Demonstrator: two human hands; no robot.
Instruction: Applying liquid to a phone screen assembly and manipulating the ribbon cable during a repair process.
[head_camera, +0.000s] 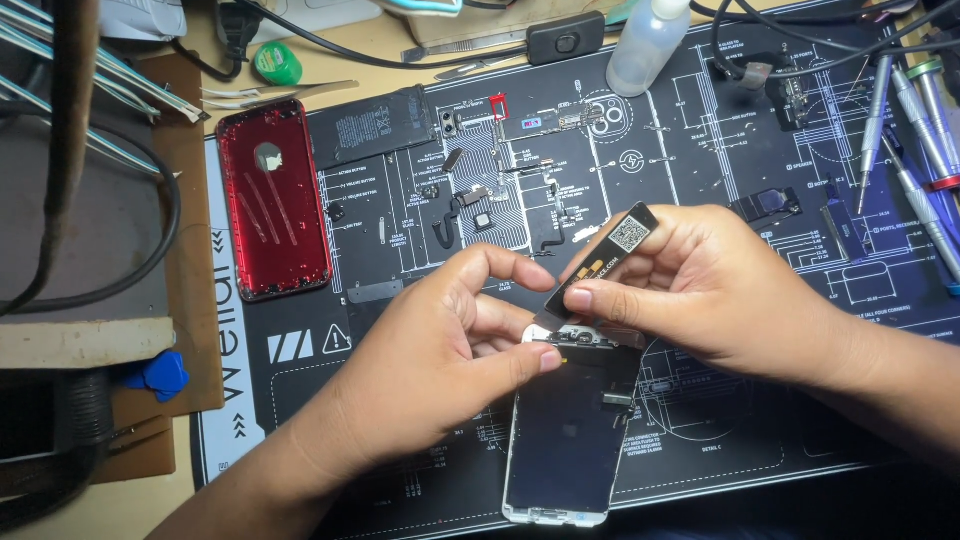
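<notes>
A black printed repair mat (700, 420) carries a red phone shell (273, 200), battery (372, 126), small parts (480, 190) and a screen assembly (565, 440).

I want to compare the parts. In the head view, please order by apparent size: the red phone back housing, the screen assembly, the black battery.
1-2. Screen assembly and red phone back housing: alike; the screen lies nearer the camera, so no ranking.
3. Black battery.

— What is the setting?
— A wooden workbench (330, 70), tan and cluttered, seen from above under dim indoor light.
— And covering it?
— A large black work mat (720, 420) printed with white diagrams, and a brown board (195, 300) at its left edge.
</notes>
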